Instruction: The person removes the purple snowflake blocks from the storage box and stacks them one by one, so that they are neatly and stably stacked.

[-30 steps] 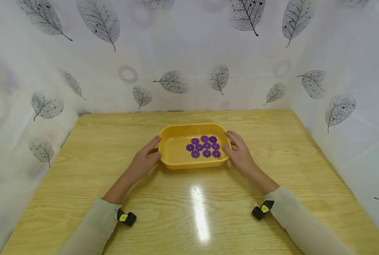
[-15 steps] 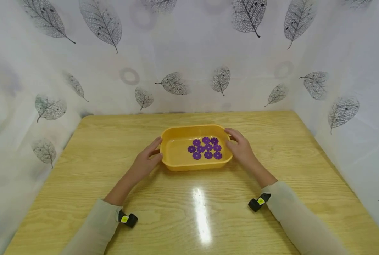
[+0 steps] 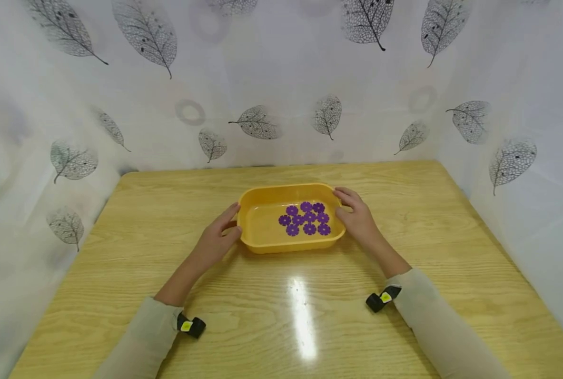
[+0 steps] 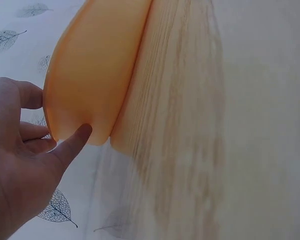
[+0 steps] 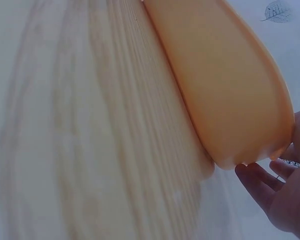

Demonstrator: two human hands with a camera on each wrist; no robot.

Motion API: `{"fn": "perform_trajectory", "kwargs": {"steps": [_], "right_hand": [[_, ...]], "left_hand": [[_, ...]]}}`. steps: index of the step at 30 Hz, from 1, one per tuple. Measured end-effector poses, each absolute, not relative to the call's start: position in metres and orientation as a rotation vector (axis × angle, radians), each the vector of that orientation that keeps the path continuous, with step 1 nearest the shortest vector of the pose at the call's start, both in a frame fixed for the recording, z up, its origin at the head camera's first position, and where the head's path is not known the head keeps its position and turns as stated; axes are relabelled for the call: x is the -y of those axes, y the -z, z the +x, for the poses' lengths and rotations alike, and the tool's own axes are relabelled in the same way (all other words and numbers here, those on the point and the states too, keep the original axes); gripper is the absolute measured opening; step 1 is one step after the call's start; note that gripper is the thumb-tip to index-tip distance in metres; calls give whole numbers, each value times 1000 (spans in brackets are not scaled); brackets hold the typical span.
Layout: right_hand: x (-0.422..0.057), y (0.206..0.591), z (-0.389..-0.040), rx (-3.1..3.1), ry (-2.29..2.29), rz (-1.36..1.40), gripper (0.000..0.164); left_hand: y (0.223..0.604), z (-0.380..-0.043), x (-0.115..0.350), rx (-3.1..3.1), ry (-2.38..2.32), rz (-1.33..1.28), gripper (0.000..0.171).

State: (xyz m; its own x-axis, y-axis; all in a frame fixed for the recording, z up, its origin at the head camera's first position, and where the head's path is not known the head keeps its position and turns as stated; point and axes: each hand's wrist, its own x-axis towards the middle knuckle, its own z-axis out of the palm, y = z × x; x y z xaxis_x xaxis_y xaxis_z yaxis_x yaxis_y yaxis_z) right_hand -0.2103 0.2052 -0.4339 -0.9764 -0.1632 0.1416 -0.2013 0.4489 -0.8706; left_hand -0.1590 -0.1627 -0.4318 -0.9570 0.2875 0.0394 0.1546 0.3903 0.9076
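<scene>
A shallow yellow plastic basin (image 3: 261,223) with rounded corners rests on the wooden table in the head view. Several purple flower-shaped pieces (image 3: 309,217) lie flat in its right half. My left hand (image 3: 214,240) holds the basin's left end; in the left wrist view its thumb (image 4: 80,137) presses the outer wall while the fingers reach the rim. At the opposite end my right hand (image 3: 363,225) grips the basin, with fingertips against the end wall (image 5: 230,100) in the right wrist view. The flower pieces are hidden from both wrist views.
The light wooden table (image 3: 167,195) reaches beyond the basin on every side. A white curtain (image 3: 281,68) printed with grey leaves hangs behind it and along both sides. Each wrist wears a small black camera, like the left one (image 3: 193,326).
The whole head view has shifted slightly. My right forearm has moved a little forward and inward. Both hands keep their hold, and the flower pieces stay in the same arrangement.
</scene>
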Motion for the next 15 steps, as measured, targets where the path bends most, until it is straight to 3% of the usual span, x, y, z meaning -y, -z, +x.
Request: {"fn": "perform_trajectory", "kwargs": {"steps": [15], "right_hand": [[-205,433,-210,2639,-1609,350,47]], "left_hand": [[408,-176,128,-2932,-1311,556,57]]}}
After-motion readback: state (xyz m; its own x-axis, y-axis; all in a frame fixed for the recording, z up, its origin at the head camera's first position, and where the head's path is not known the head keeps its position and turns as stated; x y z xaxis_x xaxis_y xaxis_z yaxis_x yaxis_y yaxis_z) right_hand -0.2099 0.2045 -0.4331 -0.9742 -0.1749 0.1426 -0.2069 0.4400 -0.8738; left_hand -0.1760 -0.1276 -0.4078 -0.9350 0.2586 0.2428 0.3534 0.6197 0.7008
